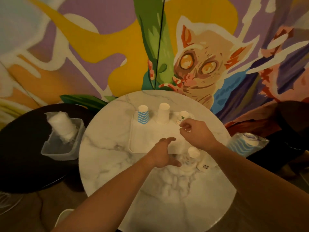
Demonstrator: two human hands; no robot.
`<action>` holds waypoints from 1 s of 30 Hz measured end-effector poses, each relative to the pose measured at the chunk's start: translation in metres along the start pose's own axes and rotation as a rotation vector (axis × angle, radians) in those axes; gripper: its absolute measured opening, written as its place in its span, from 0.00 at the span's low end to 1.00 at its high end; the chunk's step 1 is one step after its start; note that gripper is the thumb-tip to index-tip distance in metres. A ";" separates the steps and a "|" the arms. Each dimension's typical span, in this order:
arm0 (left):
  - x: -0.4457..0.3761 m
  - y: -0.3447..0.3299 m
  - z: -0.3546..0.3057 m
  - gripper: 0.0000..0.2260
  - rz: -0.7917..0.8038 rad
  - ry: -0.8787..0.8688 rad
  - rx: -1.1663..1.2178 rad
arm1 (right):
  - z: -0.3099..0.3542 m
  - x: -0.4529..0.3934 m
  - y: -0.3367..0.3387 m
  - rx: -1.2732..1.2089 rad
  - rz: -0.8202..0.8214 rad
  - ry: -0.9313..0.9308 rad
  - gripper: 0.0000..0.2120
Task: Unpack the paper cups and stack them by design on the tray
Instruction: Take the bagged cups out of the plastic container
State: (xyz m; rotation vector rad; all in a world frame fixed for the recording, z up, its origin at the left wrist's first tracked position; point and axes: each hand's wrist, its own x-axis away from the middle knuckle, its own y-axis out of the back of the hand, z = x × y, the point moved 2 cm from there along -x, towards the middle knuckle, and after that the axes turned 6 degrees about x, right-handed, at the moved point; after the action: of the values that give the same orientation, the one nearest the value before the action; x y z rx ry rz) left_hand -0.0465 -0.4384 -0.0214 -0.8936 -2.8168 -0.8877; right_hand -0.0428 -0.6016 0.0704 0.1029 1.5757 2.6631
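while both empty and loose-fingered, left hand and right hand flanking the wrapped cups

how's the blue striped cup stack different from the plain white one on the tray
The striped stack has blue wavy bands; the white stack is unmarked. The striped stack stands at the tray's far left and looks shorter; the white stack stands mid-tray, taller. Both stand upside down on the far edge.

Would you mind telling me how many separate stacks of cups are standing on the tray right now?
3, along the tray's far edge: the blue wavy stack on the left, the plain white stack in the middle, the patterned stack on the right, partly hidden behind the right hand.
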 end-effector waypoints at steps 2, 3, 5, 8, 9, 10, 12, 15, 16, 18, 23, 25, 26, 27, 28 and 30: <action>0.011 0.019 0.018 0.38 -0.035 0.026 -0.032 | 0.019 -0.005 -0.013 -0.108 -0.041 0.015 0.05; 0.017 0.031 0.027 0.32 -0.068 0.040 -0.029 | 0.028 -0.008 -0.021 -0.154 -0.044 0.019 0.04; 0.031 0.056 0.045 0.18 -0.153 0.072 0.017 | 0.047 -0.016 -0.040 -0.224 -0.026 0.037 0.05; 0.054 0.098 0.073 0.05 -0.327 0.114 0.138 | 0.078 -0.032 -0.074 -0.267 0.049 0.066 0.09; 0.062 0.113 0.084 0.05 -0.382 0.145 0.171 | 0.091 -0.038 -0.086 -0.283 0.085 0.070 0.09; 0.070 0.128 0.096 0.06 -0.422 0.186 0.188 | 0.105 -0.043 -0.098 -0.298 0.118 0.076 0.09; 0.085 0.158 0.119 0.06 -0.478 0.243 0.197 | 0.136 -0.053 -0.123 -0.306 0.171 0.105 0.08; 0.106 0.203 0.151 0.06 -0.587 0.270 0.197 | 0.186 -0.069 -0.159 -0.294 0.244 0.173 0.08; 0.112 0.217 0.163 0.06 -0.623 0.294 0.202 | 0.202 -0.075 -0.172 -0.294 0.265 0.193 0.07; 0.122 0.245 0.184 0.07 -0.699 0.348 0.231 | 0.235 -0.087 -0.195 -0.290 0.301 0.235 0.07; 0.138 0.306 0.242 0.23 -0.892 0.504 0.241 | 0.315 -0.123 -0.251 -0.170 0.383 0.362 0.17; 0.139 0.325 0.261 0.30 -0.927 0.554 0.269 | 0.339 -0.138 -0.274 -0.107 0.426 0.433 0.24; 0.139 0.333 0.270 0.33 -0.925 0.574 0.282 | 0.349 -0.145 -0.286 -0.071 0.459 0.464 0.28; 0.138 0.341 0.279 0.35 -0.917 0.587 0.297 | 0.358 -0.152 -0.298 -0.031 0.493 0.488 0.32; 0.137 0.347 0.287 0.37 -0.905 0.598 0.309 | 0.365 -0.159 -0.310 0.012 0.522 0.503 0.36; 0.135 0.356 0.301 0.38 -0.876 0.617 0.326 | 0.379 -0.174 -0.332 0.076 0.559 0.505 0.41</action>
State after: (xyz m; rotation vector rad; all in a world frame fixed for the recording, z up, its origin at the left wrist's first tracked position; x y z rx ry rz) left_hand 0.0705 0.0311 -0.0619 0.6156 -2.5768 -0.5517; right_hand 0.1627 -0.1241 -0.0445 -0.1688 2.0443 3.2417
